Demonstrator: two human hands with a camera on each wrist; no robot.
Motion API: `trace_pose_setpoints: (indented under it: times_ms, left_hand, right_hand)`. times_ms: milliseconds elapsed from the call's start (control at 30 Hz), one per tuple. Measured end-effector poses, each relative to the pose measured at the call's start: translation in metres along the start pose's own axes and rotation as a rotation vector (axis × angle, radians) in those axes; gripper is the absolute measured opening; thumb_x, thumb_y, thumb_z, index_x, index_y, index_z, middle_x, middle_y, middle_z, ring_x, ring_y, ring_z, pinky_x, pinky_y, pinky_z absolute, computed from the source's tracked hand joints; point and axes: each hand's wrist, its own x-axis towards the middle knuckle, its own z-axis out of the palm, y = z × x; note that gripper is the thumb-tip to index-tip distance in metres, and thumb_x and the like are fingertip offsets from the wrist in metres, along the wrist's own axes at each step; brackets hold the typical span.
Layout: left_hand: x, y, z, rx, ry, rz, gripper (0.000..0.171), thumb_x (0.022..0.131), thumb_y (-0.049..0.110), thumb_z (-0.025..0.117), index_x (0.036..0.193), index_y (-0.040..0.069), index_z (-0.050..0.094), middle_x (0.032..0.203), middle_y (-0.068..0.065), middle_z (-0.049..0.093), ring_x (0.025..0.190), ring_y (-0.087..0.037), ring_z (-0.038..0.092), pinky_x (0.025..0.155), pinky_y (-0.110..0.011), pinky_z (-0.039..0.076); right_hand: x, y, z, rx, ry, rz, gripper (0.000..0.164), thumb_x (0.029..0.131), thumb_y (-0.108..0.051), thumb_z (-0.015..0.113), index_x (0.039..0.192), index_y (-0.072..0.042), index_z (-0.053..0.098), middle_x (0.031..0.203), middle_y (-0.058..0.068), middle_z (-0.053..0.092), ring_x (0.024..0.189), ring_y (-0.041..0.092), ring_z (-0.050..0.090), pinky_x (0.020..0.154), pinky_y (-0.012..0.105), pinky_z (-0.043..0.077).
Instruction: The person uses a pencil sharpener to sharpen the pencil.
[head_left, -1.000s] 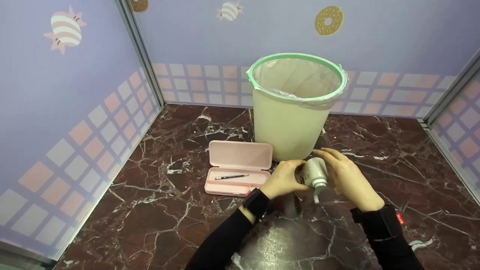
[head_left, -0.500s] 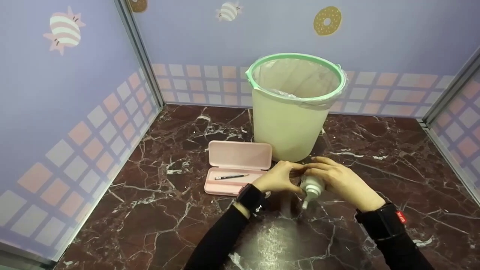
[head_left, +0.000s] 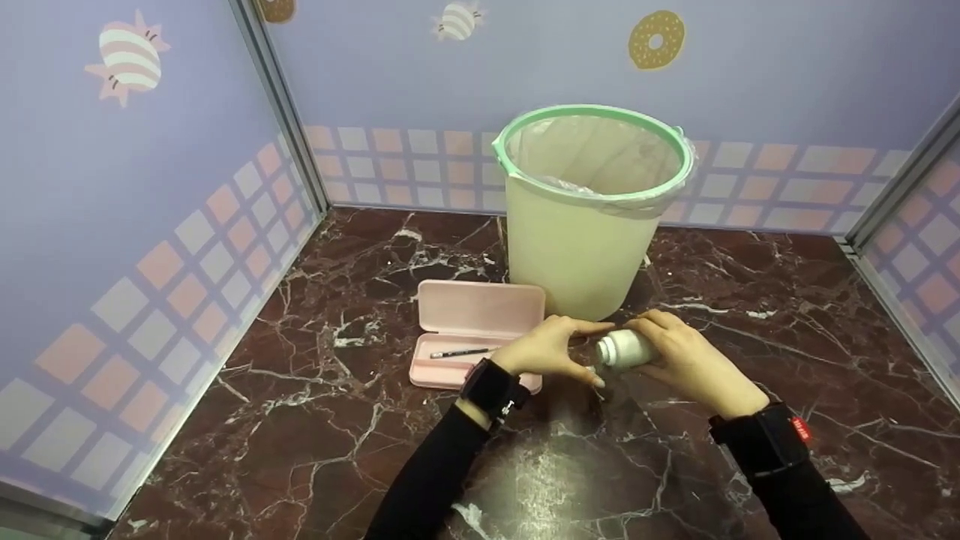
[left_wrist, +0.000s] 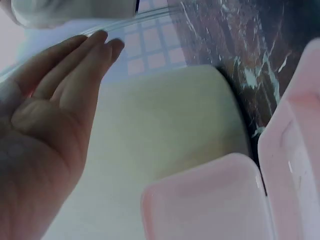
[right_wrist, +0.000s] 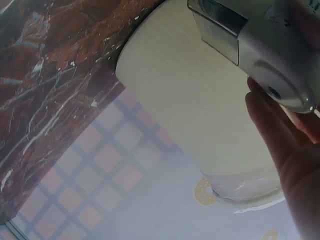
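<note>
My right hand (head_left: 688, 361) grips a white pencil sharpener (head_left: 628, 349) above the table, its round end turned to the left. In the right wrist view the pencil sharpener (right_wrist: 280, 65) shows a small hole and a clear, dark-tinted drawer. Beside it, my left hand (head_left: 541, 351) has thumb and forefinger spread apart, with nothing held between them. Straight fingers of the left hand (left_wrist: 60, 100) appear in the left wrist view, near a blurred white shape. An open pink pencil case (head_left: 480, 311) lies left of the hands, with a dark pencil (head_left: 459, 352) inside.
A tall pale-green bin (head_left: 581, 247) with a green rim and plastic liner stands behind the hands, close to the pencil case. Dark marbled tabletop (head_left: 322, 435) surrounds them. Patterned panels (head_left: 405, 75) enclose the back and sides.
The pencil sharpener has swung from pointing toward me to pointing left. My left hand has drawn slightly left, away from it. The pencil case and bin stay put.
</note>
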Motion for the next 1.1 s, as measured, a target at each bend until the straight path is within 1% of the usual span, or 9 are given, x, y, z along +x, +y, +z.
trace_pose_setpoints:
  times_ms: [133, 233, 367, 500, 567, 667, 767, 900, 1100]
  left_hand:
    - [0.004, 0.002, 0.010, -0.006, 0.090, -0.006, 0.075, 0.069, 0.032, 0.089, 0.134, 0.010, 0.059, 0.122, -0.004, 0.071, 0.104, -0.011, 0.067, 0.094, -0.024, 0.052]
    - [0.007, 0.003, 0.015, -0.008, 0.158, -0.035, 0.063, 0.068, 0.031, 0.089, 0.123, 0.009, 0.065, 0.108, -0.003, 0.073, 0.089, -0.008, 0.065, 0.084, -0.023, 0.054]
    - [0.009, 0.004, 0.018, -0.019, 0.219, -0.056, 0.055, 0.068, 0.025, 0.090, 0.115, 0.007, 0.068, 0.102, -0.004, 0.074, 0.083, -0.006, 0.064, 0.076, -0.015, 0.051]
    - [0.009, 0.003, 0.016, -0.033, 0.236, -0.049, 0.052, 0.067, 0.023, 0.090, 0.112, 0.006, 0.069, 0.101, -0.005, 0.075, 0.080, -0.006, 0.064, 0.073, -0.012, 0.049]
    - [0.009, 0.002, 0.015, -0.030, 0.239, -0.046, 0.051, 0.067, 0.024, 0.090, 0.111, 0.006, 0.070, 0.100, -0.005, 0.075, 0.079, -0.006, 0.064, 0.073, -0.012, 0.050]
    - [0.008, 0.001, 0.013, -0.057, 0.244, -0.049, 0.052, 0.067, 0.022, 0.090, 0.111, 0.004, 0.070, 0.101, -0.006, 0.075, 0.080, -0.007, 0.065, 0.073, -0.013, 0.051]
    - [0.007, 0.001, 0.012, -0.097, 0.247, -0.058, 0.054, 0.067, 0.021, 0.090, 0.114, 0.003, 0.069, 0.102, -0.008, 0.075, 0.082, -0.010, 0.067, 0.075, -0.015, 0.052]
    - [0.007, 0.001, 0.009, -0.130, 0.246, -0.066, 0.055, 0.067, 0.021, 0.090, 0.115, 0.004, 0.069, 0.103, -0.008, 0.075, 0.081, -0.008, 0.067, 0.075, -0.015, 0.053]
    - [0.005, 0.002, 0.006, -0.138, 0.243, -0.078, 0.049, 0.067, 0.022, 0.090, 0.109, 0.005, 0.071, 0.099, -0.006, 0.075, 0.076, -0.005, 0.065, 0.072, -0.015, 0.053]
  right_hand:
    - [0.003, -0.002, 0.001, 0.067, -0.006, 0.073, 0.050, 0.067, -0.007, 0.087, 0.111, 0.003, 0.063, 0.103, 0.015, 0.065, 0.090, 0.029, 0.065, 0.080, 0.046, 0.055]
    - [0.006, -0.003, 0.000, 0.108, -0.001, 0.101, 0.048, 0.071, -0.010, 0.086, 0.111, 0.004, 0.064, 0.102, 0.015, 0.066, 0.087, 0.026, 0.065, 0.076, 0.043, 0.055]
    - [0.007, -0.003, -0.002, 0.162, 0.008, 0.135, 0.048, 0.072, -0.010, 0.086, 0.113, 0.002, 0.065, 0.103, 0.013, 0.067, 0.087, 0.023, 0.064, 0.075, 0.040, 0.055]
    - [0.005, 0.002, -0.001, 0.284, 0.003, 0.224, 0.055, 0.070, -0.009, 0.087, 0.120, 0.000, 0.064, 0.110, 0.013, 0.068, 0.095, 0.023, 0.066, 0.081, 0.039, 0.057]
    - [0.003, 0.005, 0.002, 0.350, -0.009, 0.277, 0.061, 0.069, -0.008, 0.087, 0.124, 0.000, 0.062, 0.117, 0.015, 0.067, 0.101, 0.026, 0.066, 0.085, 0.039, 0.057]
    - [-0.001, 0.010, 0.009, 0.439, -0.050, 0.346, 0.070, 0.067, -0.007, 0.088, 0.129, 0.003, 0.057, 0.122, 0.020, 0.065, 0.107, 0.034, 0.066, 0.090, 0.041, 0.056]
    - [-0.005, 0.013, 0.017, 0.497, -0.088, 0.402, 0.073, 0.067, -0.007, 0.088, 0.130, 0.007, 0.054, 0.122, 0.025, 0.064, 0.109, 0.040, 0.066, 0.093, 0.044, 0.054]
    - [-0.007, 0.014, 0.022, 0.564, -0.081, 0.466, 0.068, 0.069, -0.005, 0.086, 0.128, 0.009, 0.056, 0.118, 0.026, 0.066, 0.106, 0.039, 0.068, 0.092, 0.044, 0.055]
    - [-0.008, 0.012, 0.023, 0.657, -0.046, 0.526, 0.060, 0.069, -0.007, 0.087, 0.122, 0.007, 0.061, 0.113, 0.023, 0.070, 0.100, 0.028, 0.071, 0.089, 0.033, 0.057]
